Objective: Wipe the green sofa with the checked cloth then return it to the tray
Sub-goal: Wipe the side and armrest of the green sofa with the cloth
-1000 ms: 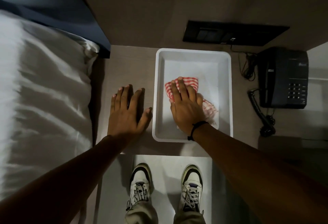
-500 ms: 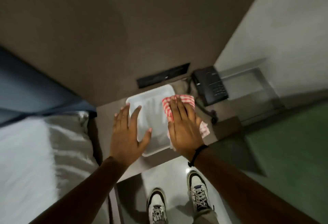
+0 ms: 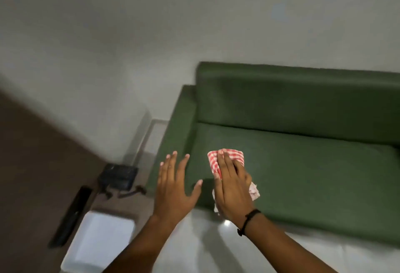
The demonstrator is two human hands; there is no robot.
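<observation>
Fingers [image 3: 225,164] of the right hand [image 3: 232,188] lie flat on the red checked cloth [image 3: 232,156], holding it against the seat of the green sofa [image 3: 303,164], near the seat's front left corner. Left hand [image 3: 175,188] is wide open with spread fingers, holding nothing, by the sofa's left arm. White tray [image 3: 97,242] sits on the tabletop [image 3: 121,206], near a black phone [image 3: 118,176].

The cloth [image 3: 229,157] under the right hand's [image 3: 232,188] fingers [image 3: 225,164] is checked red and white. Ahead of the fingertips, the sofa [image 3: 303,153] is plain dark green. The tray [image 3: 98,242] is white, the telephone [image 3: 118,178] black.
</observation>
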